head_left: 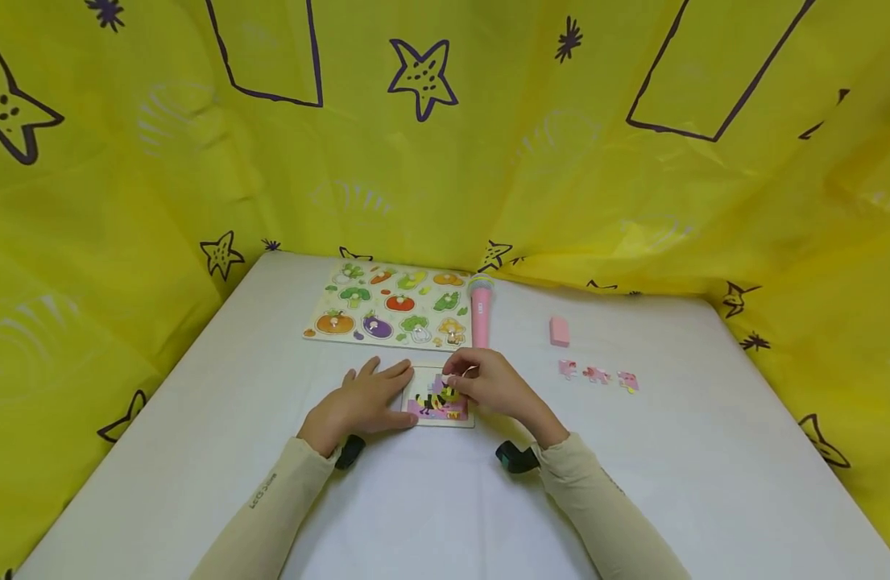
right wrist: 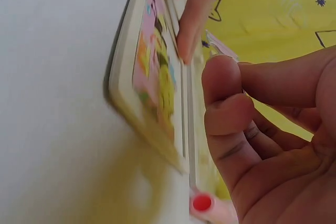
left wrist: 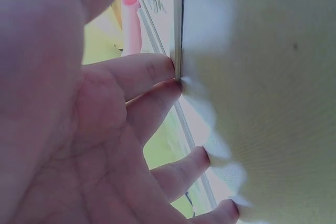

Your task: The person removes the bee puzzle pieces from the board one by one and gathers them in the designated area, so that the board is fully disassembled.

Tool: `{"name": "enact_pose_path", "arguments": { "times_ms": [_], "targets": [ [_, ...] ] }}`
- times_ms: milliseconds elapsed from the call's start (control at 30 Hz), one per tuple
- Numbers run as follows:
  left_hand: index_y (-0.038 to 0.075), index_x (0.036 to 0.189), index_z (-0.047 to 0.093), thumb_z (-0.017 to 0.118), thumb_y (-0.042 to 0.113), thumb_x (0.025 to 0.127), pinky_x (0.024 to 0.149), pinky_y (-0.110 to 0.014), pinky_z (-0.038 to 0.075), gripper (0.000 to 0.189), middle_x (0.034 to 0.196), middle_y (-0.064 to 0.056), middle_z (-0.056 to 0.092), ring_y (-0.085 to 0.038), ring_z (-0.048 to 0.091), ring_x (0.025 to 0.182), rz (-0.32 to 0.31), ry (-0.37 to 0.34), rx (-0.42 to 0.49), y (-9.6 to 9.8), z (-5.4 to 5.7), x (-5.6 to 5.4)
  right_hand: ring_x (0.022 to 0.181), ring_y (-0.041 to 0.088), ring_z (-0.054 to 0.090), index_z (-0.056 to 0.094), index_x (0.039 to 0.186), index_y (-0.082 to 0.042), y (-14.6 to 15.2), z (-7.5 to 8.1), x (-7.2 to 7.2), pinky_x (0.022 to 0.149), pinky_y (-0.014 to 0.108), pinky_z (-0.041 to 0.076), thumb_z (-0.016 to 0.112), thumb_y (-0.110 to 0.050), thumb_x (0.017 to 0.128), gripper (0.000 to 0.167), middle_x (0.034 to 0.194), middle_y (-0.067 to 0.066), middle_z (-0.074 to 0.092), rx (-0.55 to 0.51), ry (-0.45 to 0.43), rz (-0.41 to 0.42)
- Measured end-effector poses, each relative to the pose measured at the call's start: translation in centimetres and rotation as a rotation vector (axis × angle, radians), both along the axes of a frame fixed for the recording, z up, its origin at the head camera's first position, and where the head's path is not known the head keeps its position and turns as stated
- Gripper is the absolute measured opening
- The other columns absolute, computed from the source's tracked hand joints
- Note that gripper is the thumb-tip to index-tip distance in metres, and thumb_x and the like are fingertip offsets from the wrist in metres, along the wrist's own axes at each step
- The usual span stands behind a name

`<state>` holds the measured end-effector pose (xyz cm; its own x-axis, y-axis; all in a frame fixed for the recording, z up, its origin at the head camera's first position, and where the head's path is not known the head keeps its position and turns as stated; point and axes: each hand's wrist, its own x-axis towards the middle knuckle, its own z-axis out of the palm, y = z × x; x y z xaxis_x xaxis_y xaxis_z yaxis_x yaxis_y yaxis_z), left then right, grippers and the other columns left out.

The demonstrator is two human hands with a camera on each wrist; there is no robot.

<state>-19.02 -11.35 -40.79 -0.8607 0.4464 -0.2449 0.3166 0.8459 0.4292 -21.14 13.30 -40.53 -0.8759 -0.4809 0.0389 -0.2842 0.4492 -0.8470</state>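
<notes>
A small jigsaw puzzle (head_left: 436,409) in a pale tray lies flat on the table, showing a yellow and black bee on pink. My left hand (head_left: 359,400) rests at its left side with fingers spread, fingertips touching the tray's edge and the table. Over the puzzle's upper right, my right hand (head_left: 494,385) pinches a jigsaw piece (right wrist: 222,46) between thumb and fingers. In the right wrist view that piece is held apart from the tray, mostly hidden by the fingertips. Three loose jigsaw pieces (head_left: 597,375) lie on the table to the right.
Behind the puzzle lies a vegetable peg board (head_left: 387,322), with a pink toy microphone (head_left: 481,312) along its right side. A pink block (head_left: 558,331) sits beyond the loose pieces. A yellow curtain (head_left: 445,177) with star drawings hangs around the white table (head_left: 430,515).
</notes>
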Motion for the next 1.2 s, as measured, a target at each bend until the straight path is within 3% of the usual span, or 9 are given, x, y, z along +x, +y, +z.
{"name": "enact_pose_path", "arguments": {
  "times_ms": [633,900,1200],
  "targets": [
    [0.010,0.166,0.041,0.079,0.043,0.097,0.124,-0.073,0.008,0.085,0.175,-0.005,0.031,-0.049,0.012,0.160,0.023,-0.022,0.029,0.0,-0.3,0.0,0.070,0.029,0.066,0.070,0.112,0.005,7.4,0.3,-0.4,0.060,0.033,0.055,0.070,0.000,0.101,0.013,0.085,0.015,0.069,0.034,-0.020,-0.123],
    [0.010,0.166,0.042,0.079,0.043,0.097,0.124,-0.073,0.010,0.085,0.174,-0.004,0.032,-0.049,0.014,0.160,0.037,-0.020,0.036,0.3,-0.3,0.2,0.071,0.030,0.065,0.068,0.114,0.010,11.0,0.3,-0.5,0.061,0.033,0.057,0.066,0.004,0.102,0.014,0.084,0.017,0.069,0.017,0.010,-0.163],
    [0.012,0.167,0.041,0.078,0.044,0.097,0.124,-0.073,0.011,0.085,0.175,-0.004,0.030,-0.049,0.013,0.160,0.046,-0.024,-0.009,0.3,-0.3,0.2,0.072,0.031,0.066,0.065,0.117,0.013,13.5,0.6,-0.4,0.063,0.033,0.058,0.064,0.005,0.102,0.017,0.087,0.020,0.069,-0.007,-0.006,-0.233]
  ]
}}
